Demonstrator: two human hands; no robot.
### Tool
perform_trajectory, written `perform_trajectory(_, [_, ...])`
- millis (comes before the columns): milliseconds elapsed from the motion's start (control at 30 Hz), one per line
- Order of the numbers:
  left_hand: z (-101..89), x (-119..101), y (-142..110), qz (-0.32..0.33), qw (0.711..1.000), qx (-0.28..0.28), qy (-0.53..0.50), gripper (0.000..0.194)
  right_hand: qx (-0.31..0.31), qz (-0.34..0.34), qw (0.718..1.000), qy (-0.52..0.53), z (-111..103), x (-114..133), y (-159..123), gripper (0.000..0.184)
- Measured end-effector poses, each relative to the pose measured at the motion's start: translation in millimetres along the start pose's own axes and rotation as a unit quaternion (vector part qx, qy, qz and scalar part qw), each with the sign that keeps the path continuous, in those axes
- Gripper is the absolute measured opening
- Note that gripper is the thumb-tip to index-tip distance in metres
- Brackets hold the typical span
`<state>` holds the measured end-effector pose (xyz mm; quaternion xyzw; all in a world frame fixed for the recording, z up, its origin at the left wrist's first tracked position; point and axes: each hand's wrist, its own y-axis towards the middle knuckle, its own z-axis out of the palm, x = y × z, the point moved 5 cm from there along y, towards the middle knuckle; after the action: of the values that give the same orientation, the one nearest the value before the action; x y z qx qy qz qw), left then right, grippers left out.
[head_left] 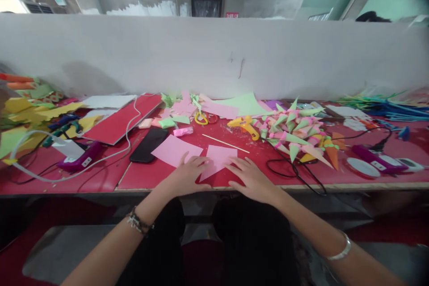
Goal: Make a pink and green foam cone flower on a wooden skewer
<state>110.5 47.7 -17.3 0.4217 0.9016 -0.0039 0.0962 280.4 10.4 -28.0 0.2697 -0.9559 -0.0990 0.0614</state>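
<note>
My left hand (188, 173) and my right hand (250, 178) both lie on a small pink paper piece (219, 157) near the front edge of the red table (140, 178). Their fingers are stretched out and press the paper's left and right corners, which look partly folded. A larger pink sheet (173, 149) lies just to the left. A thin wooden stick (225, 143) lies behind the folded piece. A black phone (148, 145) rests left of the pink sheet.
A yellow glue gun (244, 124) and a pile of pink and green paper cones (295, 132) sit at the right with black cables (295, 167). Purple tools (78, 158), a white cable and yellow paper scraps crowd the left. A grey partition (214, 53) backs the table.
</note>
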Motion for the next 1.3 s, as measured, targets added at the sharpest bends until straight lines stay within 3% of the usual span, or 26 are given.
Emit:
perform_trajectory(100, [4.5,-26.5,1.8,0.020,0.998,-0.052,0.003,0.052,-0.012,0.027,1.000,-0.010,-1.8,19.7,-5.1,0.053])
perform_trajectory(167, [12.8,-38.2,4.8,0.029,0.998,-0.056,-0.003,0.050,-0.008,0.029,0.999,0.011,-1.9,27.5,-6.2,0.040])
perform_trajectory(233, [19.5,-40.8,7.2,0.021,0.998,-0.065,-0.012,0.049,-0.010,0.027,0.999,0.033,-0.7,26.8,-7.3,0.034])
perform_trajectory(367, [22.6,-36.4,5.7,0.043,0.996,-0.076,-0.032,0.046,-0.022,0.007,0.998,0.059,2.1,10.1,-11.6,0.041])
perform_trajectory(467, [19.4,-37.1,2.7,0.061,0.994,-0.086,-0.021,0.037,-0.035,-0.007,0.997,0.066,-0.3,4.4,-14.7,0.027])
perform_trajectory(567, [16.0,-43.0,2.6,0.055,0.991,-0.121,0.030,0.021,-0.094,-0.022,0.995,0.036,-9.6,12.5,-17.2,0.016])
perform_trajectory(667, [11.0,-48.4,3.6,0.057,0.984,-0.164,0.046,0.020,-0.181,-0.047,0.982,-0.024,-21.9,26.0,-20.2,0.017])
perform_trajectory(767, [0.5,-45.8,2.4,0.063,0.978,-0.198,0.003,0.021,-0.212,-0.034,0.977,-0.013,-31.2,26.5,-19.9,0.015])
perform_trajectory(933, [-19.1,-27.5,-2.7,0.060,0.958,-0.227,-0.165,0.015,-0.156,0.007,0.987,0.045,-32.8,10.6,-15.3,0.026])
perform_trajectory(1067, [-13.6,-14.3,-1.0,0.043,0.961,-0.166,-0.219,0.020,-0.154,-0.029,0.987,0.025,-25.6,12.3,-14.1,0.029])
perform_trajectory(1233, [-0.6,-12.9,-0.3,0.048,0.990,-0.073,-0.107,0.036,-0.107,-0.094,0.990,0.000,-7.6,23.0,-7.4,0.025])
perform_trajectory(1300, [1.3,-13.9,-0.6,0.040,0.996,-0.050,-0.068,0.033,-0.074,-0.078,0.993,0.041,-3.0,21.6,-3.9,0.022])
